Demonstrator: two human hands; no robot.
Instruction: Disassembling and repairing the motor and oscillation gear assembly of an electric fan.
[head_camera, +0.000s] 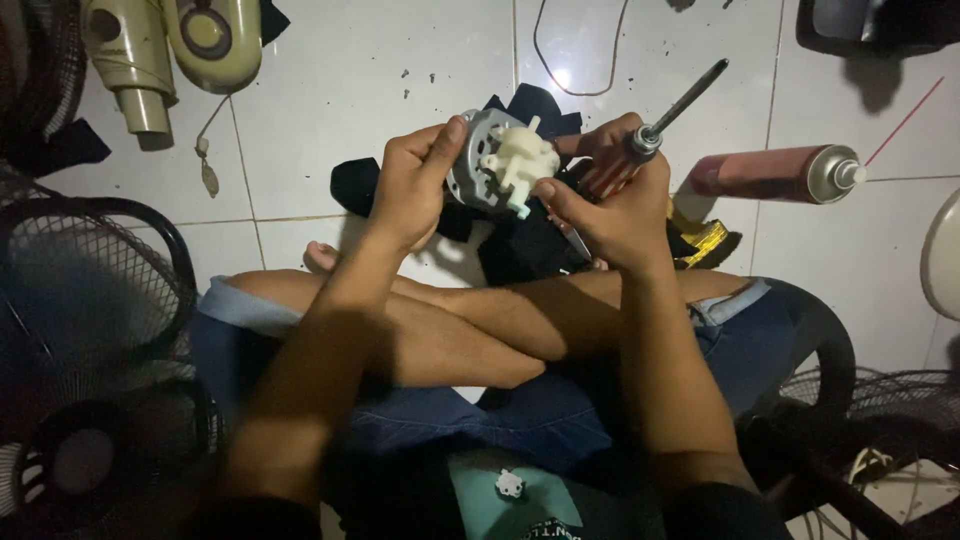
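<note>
A small white plastic part (510, 485) lies nearest, on the lap. Above the crossed legs, the left hand (410, 185) grasps a grey motor with a cream gearbox (505, 160); the right hand (615, 200) touches it while gripping a screwdriver (655, 125). Far right lies 1 red spray can (775, 175).

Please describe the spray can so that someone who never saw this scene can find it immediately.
Start at the white tiled floor, right of the person's hands. The spray can lies there on its side. It alone is a pink-red cylinder with a silver top and thin red straw.
</note>
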